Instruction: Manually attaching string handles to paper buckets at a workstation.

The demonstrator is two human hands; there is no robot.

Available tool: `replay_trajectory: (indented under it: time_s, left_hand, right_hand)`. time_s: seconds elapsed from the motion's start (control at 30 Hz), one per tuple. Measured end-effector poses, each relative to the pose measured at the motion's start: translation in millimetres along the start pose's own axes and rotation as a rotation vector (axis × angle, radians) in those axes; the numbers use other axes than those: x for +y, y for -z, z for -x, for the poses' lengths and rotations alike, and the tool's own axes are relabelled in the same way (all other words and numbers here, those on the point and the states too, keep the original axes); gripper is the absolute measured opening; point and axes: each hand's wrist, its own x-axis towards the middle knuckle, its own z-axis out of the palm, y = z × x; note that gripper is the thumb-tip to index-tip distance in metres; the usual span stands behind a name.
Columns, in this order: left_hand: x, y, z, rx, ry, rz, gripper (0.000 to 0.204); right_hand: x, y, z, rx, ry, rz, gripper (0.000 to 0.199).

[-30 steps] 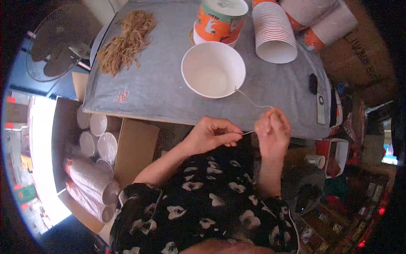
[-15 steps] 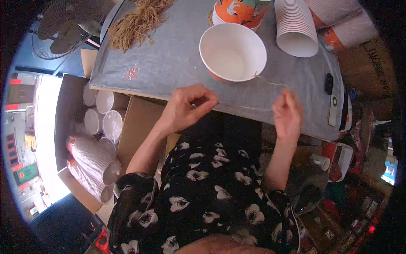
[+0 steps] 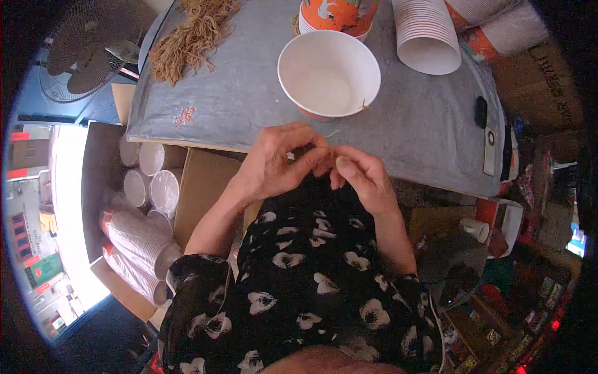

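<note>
In front of my body, just off the table's near edge, both hands meet at the fingertips. My left hand (image 3: 277, 162) is closed in a pinch, thumb against forefinger. Touching its fingertips is my right hand (image 3: 369, 177), its fingers also bent closed. They are on a thin string that hardly shows at this moment; a faint length (image 3: 337, 131) runs between the hands and the bucket. A paper bucket (image 3: 327, 75), white inside and orange outside, stands beyond my hands. A small knot of brown string (image 3: 365, 105) sits at its near right rim.
Orange patterned buckets (image 3: 342, 14) stand behind the white one. A nested stack (image 3: 430, 40) lies to their right. Brown strings (image 3: 187, 47) and red bits (image 3: 185, 116) lie at left. An open carton (image 3: 205, 187) with wrapped bucket stacks (image 3: 140, 240) is lower left; a fan (image 3: 93, 50) stands behind.
My right hand has moved left, from the right side of the bucket to my left hand's fingertips. The string stretched between the hands has been drawn together and is mostly hidden.
</note>
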Motion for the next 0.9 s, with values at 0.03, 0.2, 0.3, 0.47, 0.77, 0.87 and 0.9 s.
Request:
replay_trajectory:
  time_s: [0.03,0.2,0.3,0.47,0.77,0.87,0.9]
  left_hand:
    - [1,0,-1,-0.004,0.024,0.02,0.006]
    - [1,-2,-3,-0.052,0.031,-0.039,0.006]
    - [-3,4,-8,-0.03,-0.048,-0.127,0.011]
    - [-13,50,-26,0.24,-0.21,-0.739,0.031]
    - [9,-8,-25,-0.029,-0.326,-0.65,0.029]
    - [12,27,-23,-0.079,-0.276,-0.547,0.053]
    - [12,46,-25,-0.122,-0.206,-0.521,0.054]
  right_hand:
    - [2,0,1,0.001,0.004,0.0,0.029]
    - [14,7,0,0.182,-0.05,-0.472,0.016]
    - [5,15,-3,0.363,0.001,-0.484,0.015]
    - [-61,76,-16,0.792,0.349,0.42,0.013]
    - [-114,15,-85,0.362,0.501,0.373,0.013]
    - [-88,27,-84,0.276,0.291,0.311,0.013]
    - [-76,33,-84,0.263,0.245,0.349,0.014]
